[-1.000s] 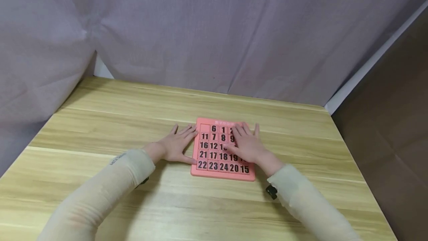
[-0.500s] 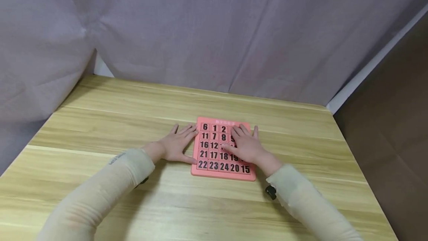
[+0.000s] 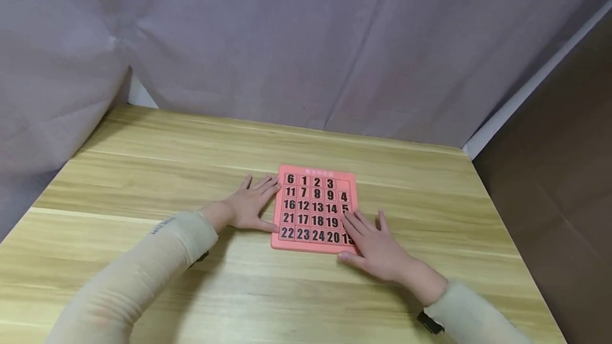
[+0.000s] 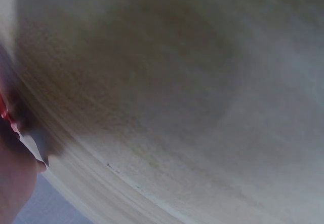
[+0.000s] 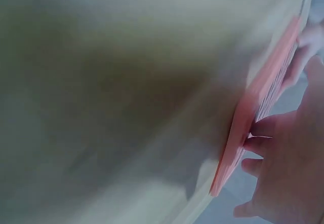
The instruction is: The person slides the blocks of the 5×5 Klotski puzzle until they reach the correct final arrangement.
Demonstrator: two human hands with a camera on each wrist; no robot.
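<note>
Wooden tabletop (image 3: 191,280) carried everything. Nearest, the right hand (image 3: 377,246) lay spread, fingertips pressed on the near right tiles of the pink sliding number puzzle (image 3: 313,208). Beside its left edge the left hand (image 3: 251,206) was laid flat. Judged: 6 and 15 were misplaced; sorting remained unfinished.

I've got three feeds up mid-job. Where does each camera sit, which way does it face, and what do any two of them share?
Head: worn on the head, looking forward and down at the wooden table, the pink number puzzle, both sleeves, the left hand and the right hand.
Left wrist: low at the tabletop, blurred; a sliver of hand at the lower left.
Right wrist: low beside the puzzle's edge; right-hand fingers touch it.
Shared: head and right wrist both show the puzzle and right hand.
</note>
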